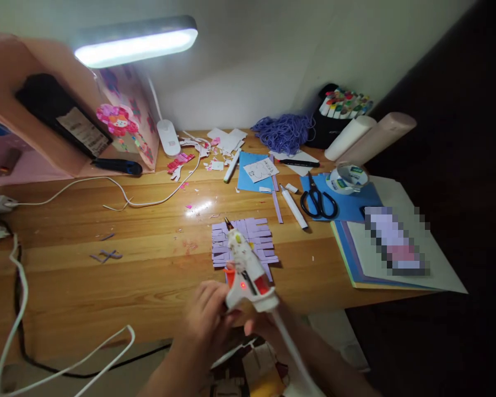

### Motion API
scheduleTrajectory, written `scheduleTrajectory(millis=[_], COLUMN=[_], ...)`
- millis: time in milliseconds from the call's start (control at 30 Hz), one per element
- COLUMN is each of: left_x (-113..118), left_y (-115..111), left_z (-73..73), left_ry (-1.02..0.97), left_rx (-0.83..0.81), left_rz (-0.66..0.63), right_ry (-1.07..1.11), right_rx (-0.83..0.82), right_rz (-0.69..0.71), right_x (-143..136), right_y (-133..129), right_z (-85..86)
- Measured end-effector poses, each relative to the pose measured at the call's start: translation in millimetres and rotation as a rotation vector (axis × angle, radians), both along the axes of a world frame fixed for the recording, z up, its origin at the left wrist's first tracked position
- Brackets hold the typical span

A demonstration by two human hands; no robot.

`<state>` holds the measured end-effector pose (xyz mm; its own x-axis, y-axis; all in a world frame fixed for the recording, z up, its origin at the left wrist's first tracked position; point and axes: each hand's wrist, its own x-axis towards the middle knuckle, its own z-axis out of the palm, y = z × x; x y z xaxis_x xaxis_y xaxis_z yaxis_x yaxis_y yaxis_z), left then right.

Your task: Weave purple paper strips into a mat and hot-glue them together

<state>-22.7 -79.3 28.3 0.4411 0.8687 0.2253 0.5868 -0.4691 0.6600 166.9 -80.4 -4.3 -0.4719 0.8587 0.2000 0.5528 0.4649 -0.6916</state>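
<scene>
Both my hands are at a white hot glue gun, its nozzle pointing away from me over a mat of woven purple paper strips. My left hand is closed at the handle, just below the orange trigger. My right hand is also closed around the handle, partly hidden behind the gun's rear end. A small red light glows on the gun's body. From its back runs a long pale stick or cord, which I cannot tell apart. Whether the nozzle touches the paper is unclear.
Black-handled scissors, a tape roll and a white marker lie to the right, beside stacked coloured paper. Purple yarn sits at the back. A lamp hangs overhead; a white cable loops at left.
</scene>
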Motion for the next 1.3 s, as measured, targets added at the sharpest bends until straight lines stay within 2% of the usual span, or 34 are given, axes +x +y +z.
scheduleTrajectory(millis=[33, 133, 200, 267, 367, 467, 600, 867, 1033, 1100, 1200, 1267, 1300], left_x=[-13, -59, -89, -113, -140, -160, -182, -205, -223, -227, -215, -189, -170], left_y=[-1, 1, 8, 18, 34, 46, 55, 68, 72, 71, 66, 60, 56], left_z=[-4.3, -16.5, -23.3, -28.4, -32.2, -33.7, -35.1, -28.5, -35.4, -35.9, -29.2, -22.6, -19.9], left_ry=[0.004, 0.093, 0.206, 0.296, 0.447, 0.602, 0.702, 0.865, 0.883, 0.869, 0.842, 0.771, 0.706], left_rx=[-0.014, 0.036, 0.065, 0.080, 0.152, 0.150, 0.144, 0.108, 0.116, 0.116, 0.146, 0.238, 0.265], left_rz=[0.067, 0.333, 0.510, 0.624, 0.717, 0.758, 0.778, 0.803, 0.910, 0.905, 0.976, 1.050, 0.987], right_ry=[-0.115, -0.431, -0.521, -0.552, -0.558, -0.536, -0.503, -0.514, -0.434, -0.401, -0.370, -0.340, -0.316], right_rx=[0.027, 0.117, 0.157, 0.168, 0.159, 0.150, 0.152, 0.155, 0.163, 0.160, 0.160, 0.174, 0.184], right_rz=[0.099, 0.035, 0.056, 0.096, 0.113, 0.147, 0.213, 0.258, 0.260, 0.257, 0.253, 0.245, 0.240], right_x=[5, 27, 41, 49, 50, 49, 51, 51, 49, 46, 42, 39, 39], right_y=[11, 32, 36, 36, 38, 42, 46, 47, 49, 50, 52, 53, 54], right_z=[4.6, -1.2, -12.8, -21.1, -20.4, -12.3, -9.3, -15.2, -12.9, -11.3, -9.7, -9.1, -8.8])
